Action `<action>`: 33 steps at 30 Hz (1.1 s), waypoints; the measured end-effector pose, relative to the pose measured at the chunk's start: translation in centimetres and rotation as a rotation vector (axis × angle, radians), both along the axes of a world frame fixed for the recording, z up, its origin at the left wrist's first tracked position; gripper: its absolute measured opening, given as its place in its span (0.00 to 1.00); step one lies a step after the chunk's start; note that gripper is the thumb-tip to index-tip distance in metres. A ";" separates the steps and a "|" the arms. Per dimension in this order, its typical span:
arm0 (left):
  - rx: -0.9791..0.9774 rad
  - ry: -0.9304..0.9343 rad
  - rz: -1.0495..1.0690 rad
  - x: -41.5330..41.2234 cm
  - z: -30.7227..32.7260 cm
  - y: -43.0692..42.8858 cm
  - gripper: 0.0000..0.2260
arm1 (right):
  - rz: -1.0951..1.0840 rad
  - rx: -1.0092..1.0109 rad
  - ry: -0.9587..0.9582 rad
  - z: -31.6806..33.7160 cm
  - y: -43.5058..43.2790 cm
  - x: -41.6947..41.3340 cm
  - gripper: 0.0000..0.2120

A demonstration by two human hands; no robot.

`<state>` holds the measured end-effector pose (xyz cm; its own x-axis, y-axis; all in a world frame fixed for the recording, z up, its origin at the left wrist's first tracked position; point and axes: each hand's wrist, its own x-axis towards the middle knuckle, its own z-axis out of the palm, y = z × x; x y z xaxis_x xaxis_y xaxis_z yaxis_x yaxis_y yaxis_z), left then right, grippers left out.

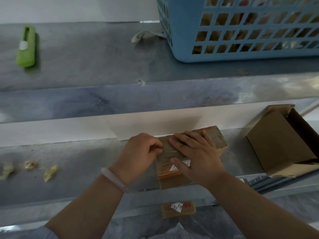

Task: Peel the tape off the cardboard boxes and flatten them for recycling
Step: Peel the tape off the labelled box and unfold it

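Note:
A small taped cardboard box with a white and orange label lies on the grey counter in front of me. My right hand lies flat on top of it, fingers straight, pressing it down. My left hand is at the box's left edge, thumb and fingers pinching the clear tape on its top. A second brown box stands opened and tipped on its side at the right.
A green box cutter lies at the far left of the upper ledge. A blue plastic basket holding cardboard stands at the back right. Crumpled tape scraps lie at the left. Another labelled cardboard piece sits below the counter edge.

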<state>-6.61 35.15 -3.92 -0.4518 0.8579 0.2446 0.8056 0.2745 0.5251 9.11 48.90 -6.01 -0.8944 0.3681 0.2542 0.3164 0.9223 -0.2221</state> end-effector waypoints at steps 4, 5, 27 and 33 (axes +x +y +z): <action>0.012 -0.169 0.112 0.1 -0.3 0.2 0.05 | -0.007 -0.021 -0.022 0.0 0.1 0.1 0.27; 0.042 -0.281 0.162 0.1 -0.5 0.1 0.08 | -0.007 -0.023 -0.027 0.0 0.1 0.1 0.27; 0.020 0.183 -0.105 0.5 -0.8 0.4 0.09 | -0.085 -0.291 0.091 0.7 0.8 -1.0 0.11; 0.028 0.071 -0.117 0.2 -0.6 -0.5 0.13 | -0.057 -0.275 0.055 1.1 1.1 -0.7 0.14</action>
<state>-6.41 34.69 -4.52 -0.3296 0.8961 0.2973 0.8667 0.1623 0.4716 8.45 50.03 -4.88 -0.8578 0.4796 0.1849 0.3470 0.8057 -0.4800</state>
